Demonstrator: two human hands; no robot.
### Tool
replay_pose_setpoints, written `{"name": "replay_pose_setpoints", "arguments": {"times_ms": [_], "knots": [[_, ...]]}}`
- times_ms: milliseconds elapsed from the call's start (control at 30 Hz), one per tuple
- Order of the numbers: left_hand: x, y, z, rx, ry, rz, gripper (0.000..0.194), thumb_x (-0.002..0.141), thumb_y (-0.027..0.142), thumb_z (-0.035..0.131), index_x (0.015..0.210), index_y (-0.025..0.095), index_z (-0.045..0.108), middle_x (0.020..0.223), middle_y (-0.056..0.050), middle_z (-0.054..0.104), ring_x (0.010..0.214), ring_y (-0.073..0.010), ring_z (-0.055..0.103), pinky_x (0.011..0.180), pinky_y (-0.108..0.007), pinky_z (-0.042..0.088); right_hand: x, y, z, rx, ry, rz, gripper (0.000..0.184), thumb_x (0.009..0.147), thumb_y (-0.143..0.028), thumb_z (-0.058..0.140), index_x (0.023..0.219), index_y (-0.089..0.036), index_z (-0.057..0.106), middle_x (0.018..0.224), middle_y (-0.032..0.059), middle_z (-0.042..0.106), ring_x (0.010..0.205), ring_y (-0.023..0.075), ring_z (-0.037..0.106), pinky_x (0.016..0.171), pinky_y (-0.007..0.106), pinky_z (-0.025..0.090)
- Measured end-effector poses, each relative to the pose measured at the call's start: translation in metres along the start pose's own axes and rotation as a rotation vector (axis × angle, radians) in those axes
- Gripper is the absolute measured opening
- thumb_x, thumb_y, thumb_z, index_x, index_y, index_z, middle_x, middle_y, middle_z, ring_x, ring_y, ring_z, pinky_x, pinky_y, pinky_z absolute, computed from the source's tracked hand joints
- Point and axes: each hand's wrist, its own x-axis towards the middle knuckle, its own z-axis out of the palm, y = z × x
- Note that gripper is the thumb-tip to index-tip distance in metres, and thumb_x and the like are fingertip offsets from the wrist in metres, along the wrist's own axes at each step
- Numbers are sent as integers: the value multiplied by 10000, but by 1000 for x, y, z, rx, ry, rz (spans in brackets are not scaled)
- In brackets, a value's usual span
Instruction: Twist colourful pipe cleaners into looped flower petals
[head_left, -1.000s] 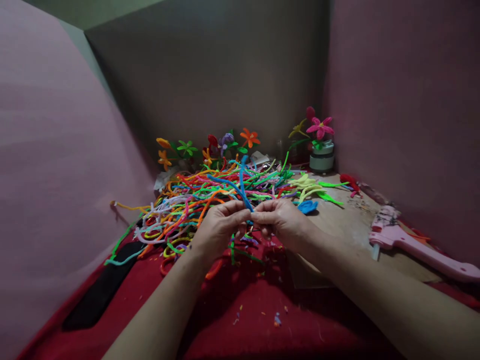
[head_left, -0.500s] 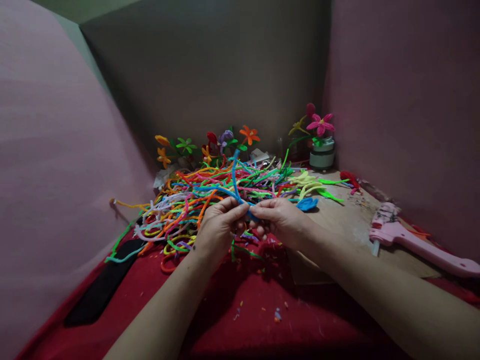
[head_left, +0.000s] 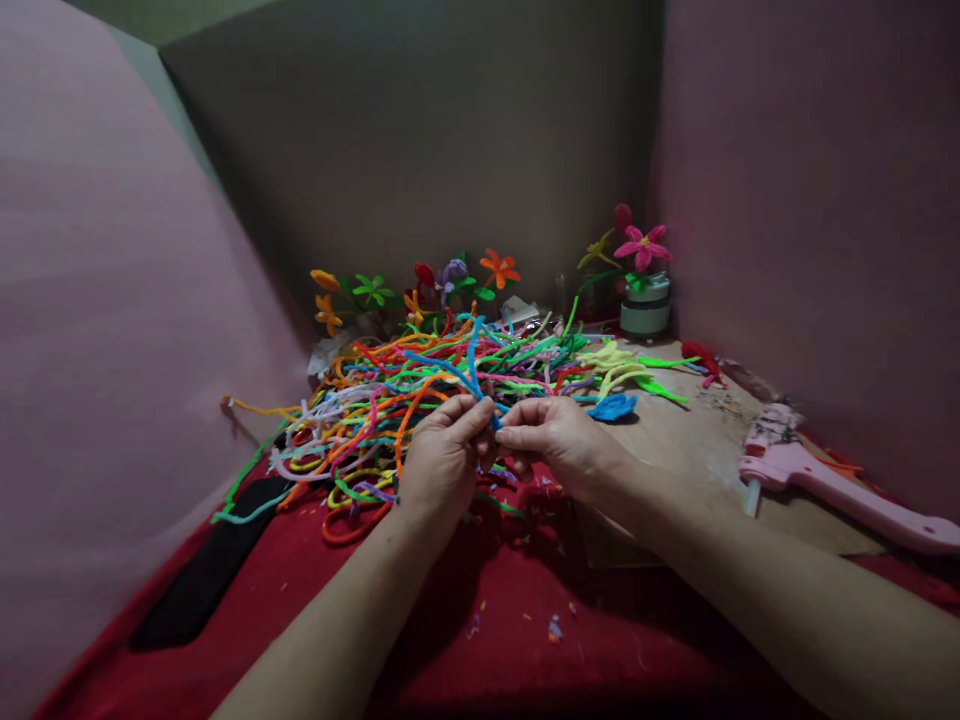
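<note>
Blue pipe cleaners are pinched between my two hands, with two free ends fanning up and to the left. My left hand closes thumb and fingers on them from the left. From the right, my right hand pinches the same blue piece close beside the left fingertips. The part between the fingers is mostly hidden. Just behind my hands spreads a heap of many-coloured pipe cleaners. To the right of my right hand lies a finished-looking blue looped petal piece.
A pink glue gun lies on the cardboard at right. Pipe-cleaner flowers stand at the back, one pink flower above a pale round container. A black flat strip rests on the red cloth at left.
The blue free ends have dropped slightly lower and shifted, and my fingers have changed position around the joined part. Both hands still pinch the blue pipe cleaners.
</note>
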Motion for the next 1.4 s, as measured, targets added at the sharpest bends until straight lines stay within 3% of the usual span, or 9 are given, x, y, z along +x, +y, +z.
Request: {"name": "replay_pose_setpoints", "arguments": {"times_ms": [200,400,667,1000,1400], "knots": [[1,8,-3,17,-31,18,205,667,207,693,639,141,502,453,72,420,383,-26,349,405,-149,290,-4,-2,4,-57,26,7,225,566,-273,711,566,-150,523,435,-52,506,338,58,426,372,204,327],[-2,5,-2,9,12,-13,233,601,194,730,644,144,506,498,59,487,431,-50,459,449,-163,369,-2,0,1,20,-66,20,200,620,-292,697,600,-132,579,514,-16,563,451,81,492,482,233,375],[-3,1,0,-21,5,-77,244,582,172,741,657,144,510,538,60,533,474,-47,518,503,-159,440,-2,-3,-1,142,36,40,142,539,-200,726,589,-114,624,537,-9,572,492,75,469,529,235,345],[-2,-2,1,-15,10,-82,273,572,204,767,665,147,516,526,66,513,430,-32,475,484,-156,443,1,-5,1,124,108,60,202,479,-241,758,523,-115,605,474,4,571,451,81,468,496,238,340],[0,-1,-5,-17,-70,-149,247,620,235,745,742,131,558,556,32,560,429,-47,514,426,-142,412,4,-1,-2,128,154,53,184,510,-240,744,548,-112,618,481,15,588,454,87,493,497,237,361]]}}
